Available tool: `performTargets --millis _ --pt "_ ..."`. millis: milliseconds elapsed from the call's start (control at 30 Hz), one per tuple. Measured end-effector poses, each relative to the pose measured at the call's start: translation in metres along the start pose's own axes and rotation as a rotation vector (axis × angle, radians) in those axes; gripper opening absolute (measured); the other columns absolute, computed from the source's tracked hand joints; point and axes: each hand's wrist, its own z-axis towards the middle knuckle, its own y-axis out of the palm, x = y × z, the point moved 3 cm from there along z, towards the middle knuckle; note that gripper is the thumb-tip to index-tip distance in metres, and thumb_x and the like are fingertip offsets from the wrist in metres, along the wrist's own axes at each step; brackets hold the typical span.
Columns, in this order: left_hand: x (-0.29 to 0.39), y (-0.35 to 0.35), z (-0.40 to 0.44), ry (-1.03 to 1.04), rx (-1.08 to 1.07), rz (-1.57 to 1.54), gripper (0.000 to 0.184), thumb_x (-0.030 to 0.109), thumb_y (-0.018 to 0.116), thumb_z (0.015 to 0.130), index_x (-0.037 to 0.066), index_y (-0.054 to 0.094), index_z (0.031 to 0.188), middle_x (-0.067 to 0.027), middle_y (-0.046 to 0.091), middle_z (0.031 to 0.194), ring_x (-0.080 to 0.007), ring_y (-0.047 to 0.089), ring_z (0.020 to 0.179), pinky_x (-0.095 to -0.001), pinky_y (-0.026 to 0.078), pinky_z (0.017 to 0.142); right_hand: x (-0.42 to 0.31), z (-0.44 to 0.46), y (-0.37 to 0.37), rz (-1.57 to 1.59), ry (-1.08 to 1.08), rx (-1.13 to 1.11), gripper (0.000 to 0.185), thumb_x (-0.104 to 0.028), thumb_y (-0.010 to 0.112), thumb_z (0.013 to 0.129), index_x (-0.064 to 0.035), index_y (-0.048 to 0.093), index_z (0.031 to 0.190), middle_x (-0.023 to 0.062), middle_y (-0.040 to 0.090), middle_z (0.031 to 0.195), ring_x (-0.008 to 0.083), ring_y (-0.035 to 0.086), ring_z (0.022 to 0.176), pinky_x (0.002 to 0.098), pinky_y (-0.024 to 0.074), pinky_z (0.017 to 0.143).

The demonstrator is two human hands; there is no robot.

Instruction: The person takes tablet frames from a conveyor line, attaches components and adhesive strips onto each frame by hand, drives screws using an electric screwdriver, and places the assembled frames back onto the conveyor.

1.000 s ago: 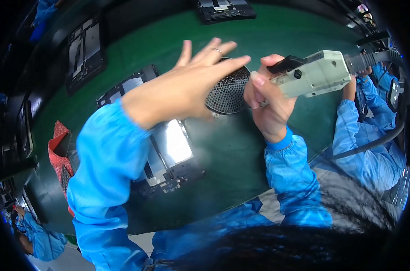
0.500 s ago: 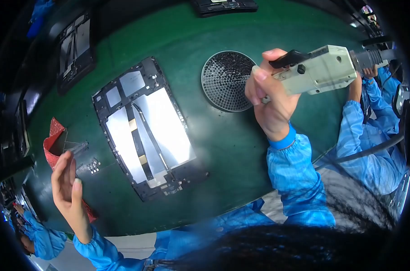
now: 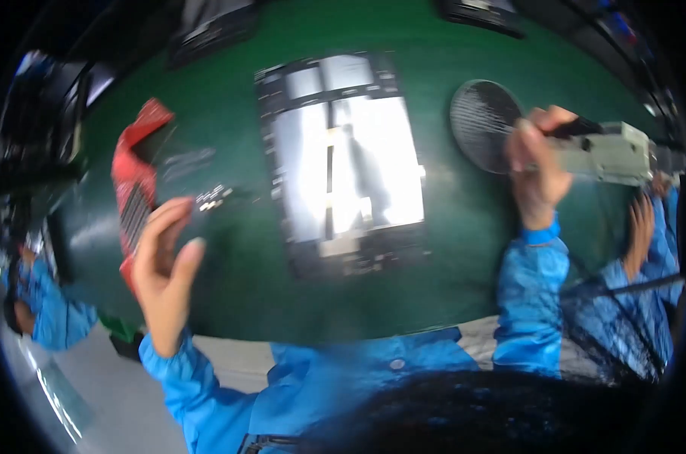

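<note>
Holding a pale handheld tool (image 3: pixel 611 155) in the right hand (image 3: pixel 538 170), at right in the frame: fingers and thumb closed around its near end, body angled out to the right, probably to leave the middle of the green table (image 3: pixel 237 295) unobstructed. Just beside those fingers, at upper right, a round dark dish (image 3: pixel 485 125) with a textured face, perhaps set there for easy reach; cannot tell through the blur whether touching the hand or slightly apart. Holding the left hand (image 3: pixel 164 261) at lower left half open, thumb spread from curved fingers, with nothing visible in the grip. Near its fingertips, a red wrap (image 3: pixel 131 178) and a loose cluster of small bright pieces (image 3: pixel 213 198); contact with either too blurred to confirm. Between both hands, at upper centre, an opened flat device (image 3: pixel 382 163), lying flat with its pale inner plates upward and touched by neither hand — likely placed there for access from both sides, with the dish and small pieces apart from it to avoid mixing.
</note>
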Motion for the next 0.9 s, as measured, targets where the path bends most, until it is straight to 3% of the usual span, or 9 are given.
performTargets --millis 200,267,300,400,433,600,633,767,900 --pt "-0.014 -0.012 0.002 -0.027 -0.28 -0.059 0.039 0.001 0.072 0.083 0.0 0.061 0.12 -0.0099 0.061 0.114 -0.019 0.059 0.099 -0.0312 0.049 0.09 -0.005 -0.001 0.034 -0.082 -0.075 0.169 0.039 -0.006 0.06 0.09 -0.0012 0.049 0.127 -0.0012 0.04 0.071 0.0075 0.036 0.053 0.0246 0.0283 0.048" --pt "-0.022 -0.035 0.009 0.158 -0.203 0.198 0.038 0.003 0.071 0.082 0.001 0.062 0.119 -0.0084 0.061 0.113 -0.0178 0.057 0.097 -0.0305 0.047 0.088 -0.021 -0.004 0.04 0.085 -0.126 0.129 0.036 -0.009 0.057 0.092 -0.0031 0.048 0.127 -0.0027 0.038 0.069 0.0063 0.033 0.053 0.0241 0.025 0.048" --pt "-0.023 -0.039 0.014 0.213 -0.087 0.258 0.034 0.006 0.074 0.08 0.003 0.065 0.113 -0.0098 0.061 0.105 -0.0244 0.059 0.091 -0.0341 0.048 0.08 -0.023 -0.009 0.05 0.131 -0.136 0.12 0.035 -0.01 0.056 0.093 -0.0039 0.049 0.127 -0.0029 0.037 0.068 0.0062 0.032 0.053 0.0242 0.0245 0.048" --pt "-0.037 -0.069 0.029 0.272 0.049 0.463 0.031 0.011 0.075 0.08 0.004 0.067 0.109 -0.0106 0.06 0.102 -0.028 0.059 0.093 -0.036 0.049 0.081 -0.028 -0.012 0.086 0.248 -0.127 0.077 0.032 -0.011 0.054 0.094 -0.0058 0.049 0.125 -0.0031 0.034 0.067 0.0062 0.031 0.052 0.0241 0.024 0.048" --pt "-0.042 -0.076 0.034 0.446 0.139 0.577 0.031 0.018 0.077 0.079 0.005 0.068 0.106 -0.0097 0.06 0.1 -0.0288 0.058 0.095 -0.0386 0.047 0.081 -0.028 -0.019 0.099 0.27 -0.099 0.068 0.032 -0.011 0.054 0.094 -0.0061 0.049 0.125 -0.0028 0.033 0.067 0.0064 0.031 0.052 0.024 0.0246 0.048" --pt "-0.051 -0.03 0.041 0.537 0.086 0.61 0.026 0.026 0.079 0.075 0.008 0.068 0.09 -0.0052 0.059 0.095 -0.0243 0.057 0.095 -0.0383 0.04 0.082 -0.021 -0.039 0.152 0.206 -0.107 0.035 0.029 -0.01 0.055 0.092 -0.0063 0.053 0.121 -0.002 0.035 0.065 0.0069 0.03 0.047 0.0247 0.0241 0.043" --pt "-0.054 -0.027 0.042 0.52 0.095 0.564 0.026 0.026 0.079 0.075 0.008 0.068 0.09 -0.0053 0.06 0.093 -0.0241 0.057 0.094 -0.0382 0.04 0.082 -0.021 -0.043 0.158 0.207 -0.1 0.012 0.032 -0.007 0.054 0.091 -0.0068 0.049 0.122 -0.0011 0.037 0.068 0.0081 0.037 0.051 0.0251 0.0296 0.046" --pt "-0.053 -0.022 0.049 0.423 0.033 0.469 0.022 0.017 0.079 0.075 0.006 0.067 0.089 -0.0074 0.064 0.089 -0.0232 0.062 0.085 -0.0363 0.044 0.08 -0.012 -0.05 0.169 0.266 -0.046 0.043 0.031 -0.007 0.055 0.09 -0.0034 0.051 0.12 -0.0007 0.036 0.066 0.0084 0.033 0.046 0.0261 0.0268 0.043" --pt "-0.044 -0.01 0.054 0.287 -0.109 -0.041 0.018 0.001 0.076 0.078 -0.001 0.065 0.093 -0.0103 0.07 0.087 -0.0162 0.07 0.078 -0.0285 0.053 0.069 -0.011 -0.051 0.174 0.253 -0.033 0.049 0.031 -0.005 0.053 0.09 -0.0041 0.052 0.121 -0.0006 0.036 0.066 0.0087 0.035 0.046 0.0252 0.0277 0.042"
